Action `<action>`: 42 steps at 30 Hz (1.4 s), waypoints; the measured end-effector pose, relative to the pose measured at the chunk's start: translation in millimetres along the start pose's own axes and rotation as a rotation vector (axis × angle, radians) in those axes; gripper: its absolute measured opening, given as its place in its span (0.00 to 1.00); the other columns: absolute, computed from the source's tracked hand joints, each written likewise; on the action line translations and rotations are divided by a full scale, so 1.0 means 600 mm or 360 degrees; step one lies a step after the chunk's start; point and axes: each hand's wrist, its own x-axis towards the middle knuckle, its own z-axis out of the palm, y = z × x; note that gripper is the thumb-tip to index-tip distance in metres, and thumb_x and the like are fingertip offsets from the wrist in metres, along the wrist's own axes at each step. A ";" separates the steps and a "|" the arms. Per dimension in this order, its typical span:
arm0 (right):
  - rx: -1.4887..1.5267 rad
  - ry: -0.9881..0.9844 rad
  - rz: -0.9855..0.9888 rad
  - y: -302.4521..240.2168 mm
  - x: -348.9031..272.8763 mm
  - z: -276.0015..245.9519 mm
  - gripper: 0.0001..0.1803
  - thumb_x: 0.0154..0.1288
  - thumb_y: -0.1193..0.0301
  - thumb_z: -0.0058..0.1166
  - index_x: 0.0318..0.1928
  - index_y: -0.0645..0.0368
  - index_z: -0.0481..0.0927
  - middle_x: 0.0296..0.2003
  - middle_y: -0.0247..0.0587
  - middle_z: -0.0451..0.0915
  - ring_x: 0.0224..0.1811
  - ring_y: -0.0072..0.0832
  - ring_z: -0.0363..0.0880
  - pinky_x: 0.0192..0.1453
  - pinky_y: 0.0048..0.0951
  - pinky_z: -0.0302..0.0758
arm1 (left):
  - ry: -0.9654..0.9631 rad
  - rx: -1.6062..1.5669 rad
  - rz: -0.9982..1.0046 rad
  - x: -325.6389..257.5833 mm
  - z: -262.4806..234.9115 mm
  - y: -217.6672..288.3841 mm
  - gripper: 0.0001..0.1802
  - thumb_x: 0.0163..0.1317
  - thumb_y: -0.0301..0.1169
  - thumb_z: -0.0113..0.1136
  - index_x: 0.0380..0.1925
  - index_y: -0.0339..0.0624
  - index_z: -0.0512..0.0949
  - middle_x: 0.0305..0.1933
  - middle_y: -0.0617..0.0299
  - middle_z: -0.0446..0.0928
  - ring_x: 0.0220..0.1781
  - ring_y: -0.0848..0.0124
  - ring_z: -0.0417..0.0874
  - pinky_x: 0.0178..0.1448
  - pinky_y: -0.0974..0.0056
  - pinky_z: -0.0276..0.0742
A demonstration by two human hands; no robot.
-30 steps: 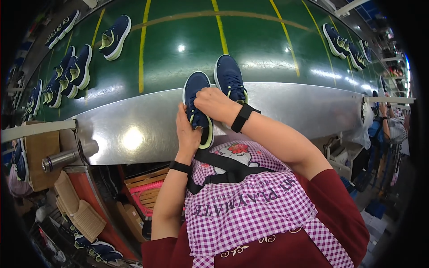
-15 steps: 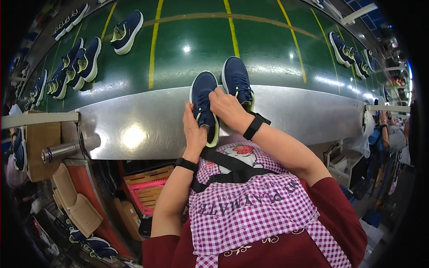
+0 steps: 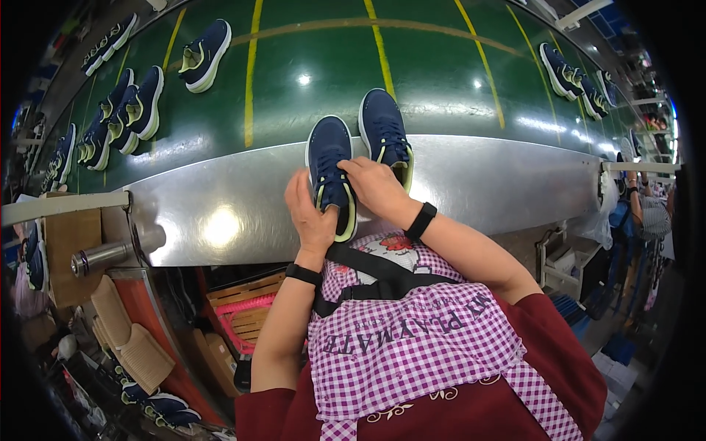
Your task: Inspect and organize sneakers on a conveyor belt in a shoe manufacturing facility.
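Two navy sneakers with pale green linings and white soles lie side by side in front of me, toes pointing away. The left sneaker [image 3: 329,140] is between my hands. My left hand [image 3: 312,220] is at its heel end, thumb in the opening and fingers along the outer side. My right hand [image 3: 379,189] is closed at the laces [image 3: 328,173], thumb and forefinger pinching near their right edge. The right sneaker [image 3: 383,117] lies just beyond my right hand, its toe over the green belt [image 3: 309,44] and its heel over the metal ledge [image 3: 471,169].
More navy sneakers [image 3: 143,103] stand along the belt at the left, with a single sneaker [image 3: 206,55] farther in. Other sneakers [image 3: 562,72] lie at the far right. A metal cylinder [image 3: 103,253] and a cardboard box [image 3: 73,250] are left of the ledge.
My left fingers have loosened and spread slightly from the sneaker's side. My right hand has shifted slightly left and nearer along the laces. Both sneakers have moved slightly left.
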 end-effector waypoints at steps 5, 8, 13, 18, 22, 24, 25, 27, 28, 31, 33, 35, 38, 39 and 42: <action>-0.0158 -0.0151 0.0089 -0.005 0.044 -0.020 0.07 0.58 0.73 0.53 0.36 0.61 0.81 0.32 0.45 0.79 0.38 0.43 0.79 0.41 0.39 0.75 | -0.0092 -0.0342 -0.0176 -0.008 0.004 -0.012 0.39 0.40 0.18 0.54 0.59 0.38 0.62 0.54 0.47 0.69 0.58 0.50 0.68 0.62 0.55 0.64; -0.0079 -0.0093 -0.0089 0.003 0.050 -0.019 0.05 0.56 0.73 0.53 0.31 0.61 0.80 0.30 0.46 0.79 0.35 0.43 0.80 0.39 0.38 0.76 | -0.0155 -0.0224 -0.0135 -0.009 0.005 -0.016 0.38 0.45 0.16 0.55 0.62 0.38 0.61 0.55 0.48 0.69 0.57 0.57 0.71 0.59 0.59 0.69; -0.0308 -0.0232 -0.0404 -0.005 0.074 -0.007 0.04 0.52 0.76 0.52 0.25 0.62 0.79 0.28 0.47 0.79 0.32 0.43 0.81 0.38 0.38 0.77 | -0.0152 -0.0283 -0.0113 -0.007 0.005 -0.015 0.39 0.44 0.14 0.51 0.62 0.39 0.60 0.54 0.50 0.67 0.58 0.57 0.70 0.60 0.60 0.67; -0.0435 -0.0472 -0.0569 -0.011 0.099 -0.023 0.04 0.49 0.77 0.53 0.22 0.62 0.80 0.25 0.48 0.80 0.33 0.43 0.81 0.37 0.38 0.78 | -0.0170 -0.0289 -0.0150 -0.006 0.001 -0.012 0.40 0.43 0.14 0.50 0.62 0.39 0.59 0.55 0.50 0.67 0.58 0.56 0.69 0.60 0.60 0.67; -0.0259 -0.0632 -0.0483 0.014 0.108 -0.018 0.04 0.49 0.76 0.54 0.23 0.63 0.81 0.26 0.49 0.80 0.33 0.43 0.81 0.37 0.37 0.78 | -0.0179 -0.0262 -0.0144 -0.007 0.002 -0.009 0.40 0.43 0.14 0.50 0.62 0.39 0.59 0.55 0.50 0.67 0.58 0.56 0.69 0.61 0.59 0.66; -0.0404 -0.0606 -0.0524 0.011 0.111 -0.016 0.03 0.47 0.75 0.56 0.23 0.63 0.80 0.27 0.46 0.79 0.34 0.41 0.80 0.37 0.36 0.77 | -0.0176 -0.0279 -0.0132 -0.005 0.004 -0.012 0.40 0.43 0.14 0.50 0.62 0.39 0.59 0.55 0.50 0.66 0.59 0.57 0.69 0.61 0.59 0.66; -0.0407 -0.0604 -0.0518 0.003 0.111 -0.016 0.03 0.47 0.75 0.56 0.23 0.63 0.80 0.27 0.46 0.79 0.34 0.41 0.80 0.37 0.36 0.77 | -0.0171 -0.0294 -0.0120 -0.005 0.004 -0.013 0.39 0.43 0.15 0.50 0.62 0.39 0.59 0.56 0.50 0.66 0.59 0.57 0.68 0.61 0.59 0.65; -0.0591 -0.0541 -0.0595 -0.018 0.107 -0.016 0.03 0.45 0.75 0.57 0.23 0.62 0.80 0.27 0.45 0.79 0.34 0.40 0.81 0.37 0.36 0.77 | -0.0182 -0.0282 -0.0130 -0.007 0.001 -0.018 0.39 0.44 0.15 0.50 0.63 0.38 0.58 0.56 0.49 0.65 0.60 0.57 0.68 0.61 0.59 0.65; -0.0588 -0.0506 -0.0666 -0.022 0.105 -0.014 0.03 0.43 0.75 0.58 0.22 0.61 0.79 0.26 0.44 0.78 0.33 0.39 0.81 0.36 0.36 0.77 | -0.0187 -0.0265 -0.0143 -0.008 0.001 -0.019 0.39 0.44 0.15 0.51 0.63 0.38 0.58 0.57 0.49 0.65 0.60 0.57 0.67 0.61 0.59 0.65; -0.0521 -0.0393 -0.0662 -0.012 0.094 -0.005 0.04 0.42 0.75 0.59 0.21 0.61 0.78 0.25 0.43 0.77 0.32 0.39 0.80 0.35 0.36 0.77 | -0.0241 -0.0295 -0.0168 -0.010 0.000 -0.018 0.40 0.45 0.15 0.50 0.64 0.38 0.56 0.58 0.48 0.63 0.61 0.57 0.66 0.62 0.59 0.65; -0.0498 -0.0387 -0.0593 -0.002 0.081 -0.007 0.05 0.44 0.75 0.58 0.24 0.62 0.77 0.25 0.44 0.76 0.31 0.40 0.79 0.34 0.37 0.76 | -0.0213 -0.0366 -0.0198 -0.009 0.005 -0.015 0.41 0.45 0.15 0.50 0.64 0.38 0.56 0.58 0.48 0.63 0.61 0.57 0.66 0.62 0.59 0.64; -0.0365 -0.0185 -0.0251 -0.002 0.063 -0.003 0.07 0.48 0.74 0.57 0.29 0.63 0.77 0.30 0.47 0.77 0.33 0.42 0.80 0.36 0.38 0.76 | -0.0178 -0.0432 -0.0235 -0.011 0.009 -0.010 0.41 0.45 0.15 0.49 0.65 0.38 0.55 0.58 0.48 0.63 0.62 0.57 0.66 0.63 0.59 0.64; -0.0327 -0.0234 -0.0150 -0.003 0.057 0.000 0.07 0.51 0.75 0.55 0.32 0.64 0.75 0.32 0.48 0.75 0.36 0.43 0.79 0.38 0.38 0.76 | -0.0033 -0.0611 -0.0299 -0.009 0.010 -0.007 0.39 0.43 0.15 0.46 0.62 0.38 0.60 0.59 0.49 0.63 0.62 0.56 0.65 0.65 0.58 0.62; -0.0299 -0.0222 -0.0157 -0.002 0.057 0.000 0.06 0.51 0.76 0.54 0.31 0.64 0.75 0.32 0.48 0.75 0.36 0.43 0.79 0.39 0.38 0.76 | -0.0102 -0.0390 -0.0091 -0.004 0.007 -0.009 0.36 0.42 0.16 0.45 0.60 0.38 0.63 0.59 0.49 0.64 0.62 0.55 0.65 0.66 0.57 0.61; -0.0259 -0.0153 -0.0375 0.005 0.060 0.000 0.04 0.50 0.77 0.52 0.27 0.64 0.72 0.28 0.47 0.73 0.30 0.42 0.77 0.35 0.38 0.75 | -0.0199 -0.0205 0.0073 0.001 -0.001 -0.009 0.33 0.41 0.16 0.43 0.54 0.37 0.69 0.59 0.49 0.66 0.62 0.53 0.65 0.68 0.57 0.58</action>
